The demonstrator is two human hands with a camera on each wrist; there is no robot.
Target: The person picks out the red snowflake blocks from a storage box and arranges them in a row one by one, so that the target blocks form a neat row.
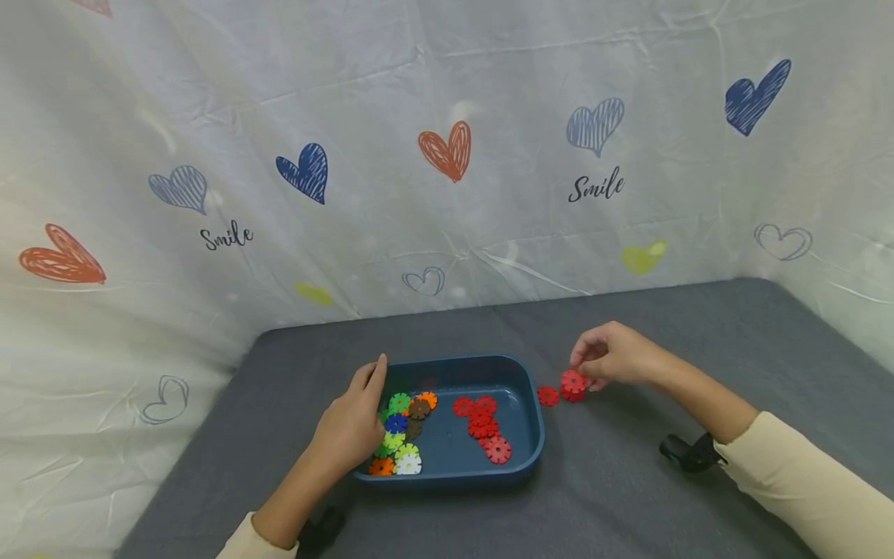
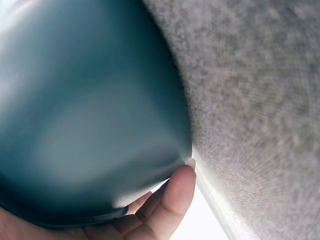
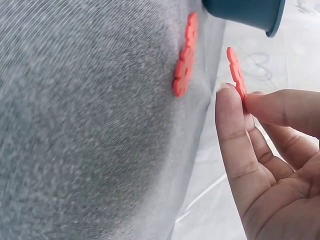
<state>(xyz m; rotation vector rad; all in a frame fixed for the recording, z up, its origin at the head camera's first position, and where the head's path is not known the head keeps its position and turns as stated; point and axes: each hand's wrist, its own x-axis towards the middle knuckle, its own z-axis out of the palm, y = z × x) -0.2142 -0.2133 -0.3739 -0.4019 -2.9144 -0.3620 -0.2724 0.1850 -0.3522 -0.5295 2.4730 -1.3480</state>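
Note:
A blue plastic tray (image 1: 447,475) stands on the dark grey cloth. My left hand (image 1: 355,423) grips its left end, fingers along the outer wall (image 2: 100,125) in the left wrist view. My right hand (image 1: 621,357) pinches a red interlocking flower disc (image 3: 235,72) between thumb and fingertips, just off the tray's right end. Red discs (image 1: 548,396) lie on the cloth by that end, partly overlapped by the held one in the head view. Inside the tray, several red discs (image 1: 483,425) form a loose row right of centre.
Mixed green, blue, brown, orange and white discs (image 1: 396,423) are heaped at the tray's left side. Behind the table (image 1: 628,489) hangs a pale curtain (image 1: 391,93) with printed hearts. A black strap device (image 1: 687,453) is on the right wrist.

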